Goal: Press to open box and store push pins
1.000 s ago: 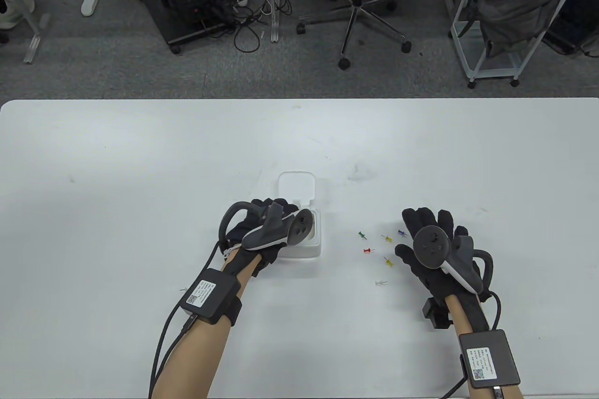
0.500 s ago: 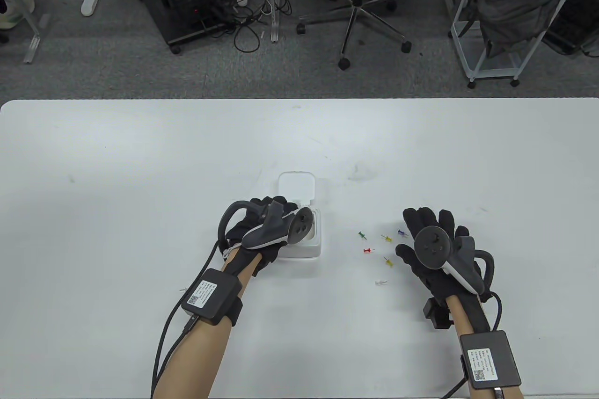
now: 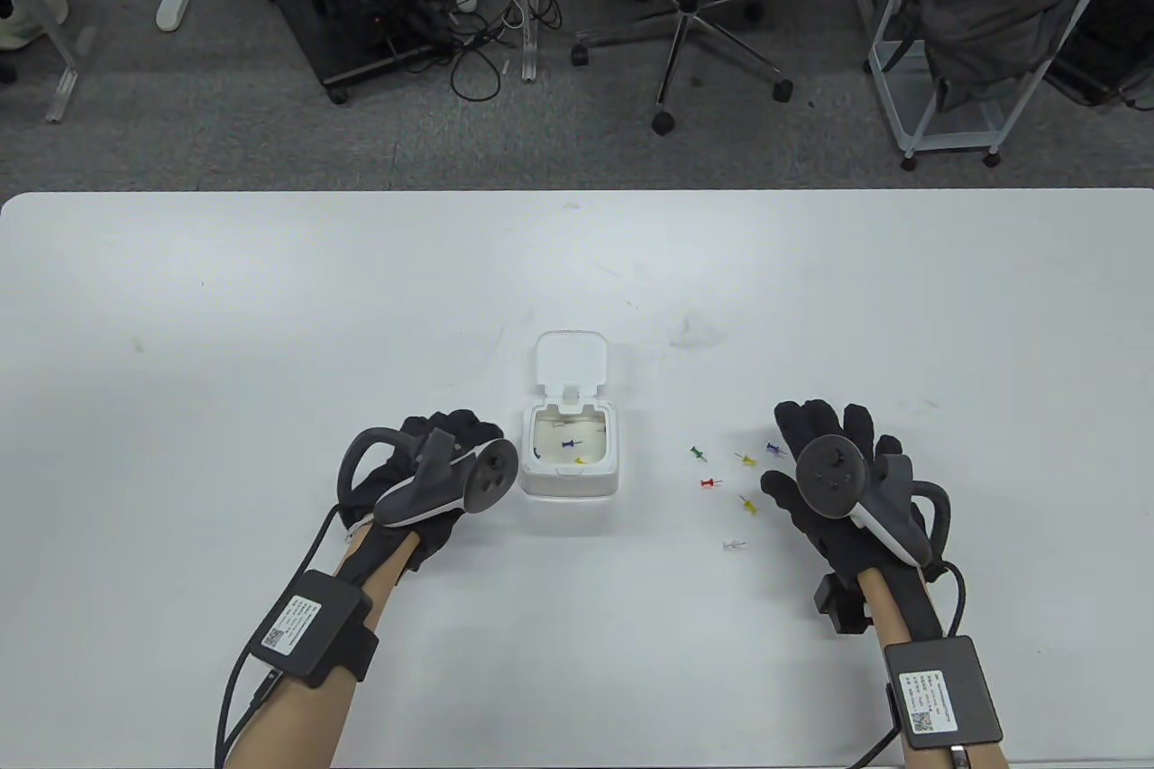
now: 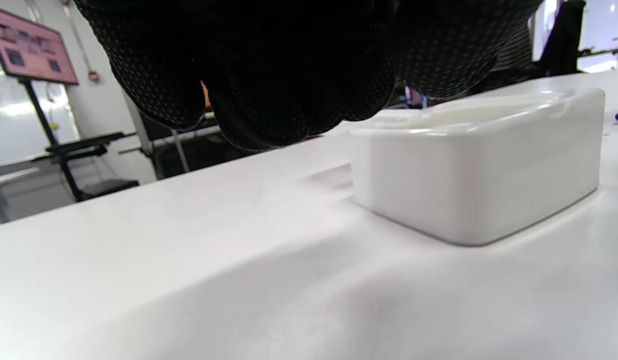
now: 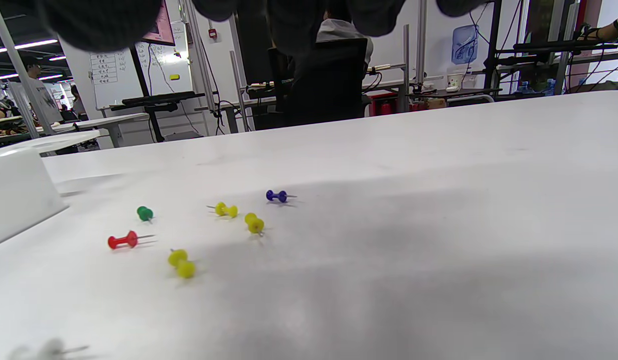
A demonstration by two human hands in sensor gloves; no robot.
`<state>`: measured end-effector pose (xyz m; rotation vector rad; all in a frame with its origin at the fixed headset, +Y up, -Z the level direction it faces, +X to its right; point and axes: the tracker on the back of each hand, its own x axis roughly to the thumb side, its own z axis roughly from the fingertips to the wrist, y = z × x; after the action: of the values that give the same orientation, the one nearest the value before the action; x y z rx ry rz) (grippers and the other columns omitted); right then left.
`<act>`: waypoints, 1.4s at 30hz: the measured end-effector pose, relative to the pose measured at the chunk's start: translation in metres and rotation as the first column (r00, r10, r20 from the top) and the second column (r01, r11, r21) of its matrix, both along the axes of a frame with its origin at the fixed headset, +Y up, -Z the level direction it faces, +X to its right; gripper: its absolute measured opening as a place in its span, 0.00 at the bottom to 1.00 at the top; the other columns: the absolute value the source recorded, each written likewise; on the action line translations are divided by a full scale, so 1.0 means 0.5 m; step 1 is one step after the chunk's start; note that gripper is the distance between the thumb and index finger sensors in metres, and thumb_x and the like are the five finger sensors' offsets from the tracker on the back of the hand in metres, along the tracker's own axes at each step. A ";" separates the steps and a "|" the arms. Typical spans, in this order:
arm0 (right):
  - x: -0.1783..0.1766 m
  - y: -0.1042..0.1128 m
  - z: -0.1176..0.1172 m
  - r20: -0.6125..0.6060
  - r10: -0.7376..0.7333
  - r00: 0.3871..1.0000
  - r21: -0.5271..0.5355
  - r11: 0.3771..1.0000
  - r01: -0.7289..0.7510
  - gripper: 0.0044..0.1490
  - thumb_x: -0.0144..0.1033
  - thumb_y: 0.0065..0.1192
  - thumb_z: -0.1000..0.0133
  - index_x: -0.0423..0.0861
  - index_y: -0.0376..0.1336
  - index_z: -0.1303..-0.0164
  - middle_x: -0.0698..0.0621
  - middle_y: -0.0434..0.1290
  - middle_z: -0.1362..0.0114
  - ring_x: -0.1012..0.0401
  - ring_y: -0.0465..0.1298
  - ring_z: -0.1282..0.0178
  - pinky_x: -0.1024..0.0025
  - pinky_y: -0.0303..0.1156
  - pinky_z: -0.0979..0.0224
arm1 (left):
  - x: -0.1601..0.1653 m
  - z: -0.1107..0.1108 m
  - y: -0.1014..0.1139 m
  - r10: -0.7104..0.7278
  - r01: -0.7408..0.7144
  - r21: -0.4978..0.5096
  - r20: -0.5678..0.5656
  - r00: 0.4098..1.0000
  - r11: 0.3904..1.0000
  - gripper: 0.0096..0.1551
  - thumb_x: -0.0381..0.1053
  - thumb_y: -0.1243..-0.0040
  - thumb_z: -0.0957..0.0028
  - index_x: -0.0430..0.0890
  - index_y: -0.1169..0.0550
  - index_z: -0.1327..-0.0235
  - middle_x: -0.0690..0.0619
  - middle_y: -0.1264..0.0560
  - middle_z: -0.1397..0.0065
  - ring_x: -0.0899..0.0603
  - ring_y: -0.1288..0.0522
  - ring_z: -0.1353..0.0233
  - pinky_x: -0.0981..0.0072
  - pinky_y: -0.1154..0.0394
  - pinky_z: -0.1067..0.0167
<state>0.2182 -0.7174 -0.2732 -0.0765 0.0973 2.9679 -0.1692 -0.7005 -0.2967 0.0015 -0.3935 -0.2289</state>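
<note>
Already open: box [image 3: 571, 452] with lid [image 3: 571, 359] up, a few pins inside. Still out: six pins [image 3: 747, 502] on table [image 3: 270, 309]. Left hand [image 3: 424, 480] loosely curled, empty beside box; right hand [image 3: 834, 480] flat, empty

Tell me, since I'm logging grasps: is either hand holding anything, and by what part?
Nothing is held: the left hand lies beside the box, the right hand flat beside loose pins.
</note>
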 end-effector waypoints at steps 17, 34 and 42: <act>-0.001 0.000 0.001 -0.001 0.002 1.000 -0.004 1.000 -0.002 0.46 0.59 0.50 0.50 0.61 0.41 0.22 0.49 0.49 0.09 0.39 0.46 0.12 0.31 0.44 0.19 | -0.190 0.105 -0.070 -0.092 0.086 -0.075 -0.081 0.993 0.993 0.29 0.62 0.42 0.48 0.58 0.26 0.32 0.58 0.23 0.28 0.50 0.17 0.37 0.48 0.22 0.28; 0.000 0.000 0.003 -0.003 0.001 1.000 -0.006 1.000 -0.001 0.46 0.59 0.50 0.50 0.61 0.41 0.22 0.49 0.49 0.09 0.39 0.46 0.12 0.31 0.44 0.19 | -0.181 0.115 -0.125 -0.252 0.250 -0.049 -0.035 0.967 0.967 0.22 0.56 0.41 0.48 0.54 0.23 0.41 0.58 0.18 0.39 0.52 0.14 0.49 0.48 0.19 0.32; -0.001 0.000 0.002 -0.004 -0.002 1.000 -0.005 1.000 0.002 0.46 0.59 0.50 0.50 0.61 0.41 0.22 0.48 0.49 0.09 0.39 0.46 0.12 0.31 0.44 0.19 | -0.176 0.101 -0.119 -0.234 0.230 -0.095 -0.043 0.971 0.969 0.23 0.57 0.42 0.48 0.54 0.23 0.41 0.58 0.19 0.39 0.52 0.15 0.49 0.48 0.19 0.32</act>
<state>0.2179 -0.7173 -0.2723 -0.0719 0.1055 2.9663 -0.2572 -0.7601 -0.2460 -0.1392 -0.3494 -0.4417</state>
